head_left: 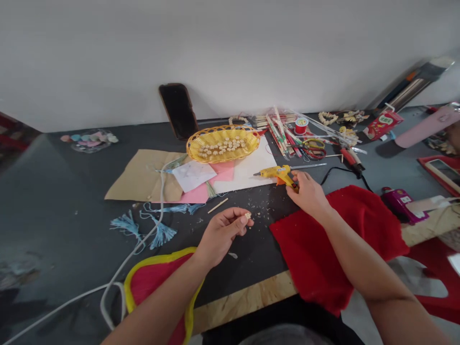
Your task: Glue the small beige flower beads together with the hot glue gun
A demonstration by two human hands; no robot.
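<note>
My left hand (224,235) is closed in a pinch on a small cream flower-like piece (247,216) above the dark table. To the right, my right hand (311,191) has its fingers round the handle of a yellow glue gun (275,172). The gun's nozzle points left over a white sheet (251,165), and a clear glue stick (309,166) juts from its back. Behind them, a yellow woven basket (201,155) holds several similar cream pieces. A short thin stick (217,206) lies just beyond my left hand, with small crumbs scattered nearby.
Red cloth (323,239) lies under my right forearm. Blue tassels (163,233), brown paper (132,179) and a white cable (124,261) are at left. A phone (178,110) leans on the wall. Scissors (316,149), a red thread spool (301,125) and a pink bottle (426,125) stand right.
</note>
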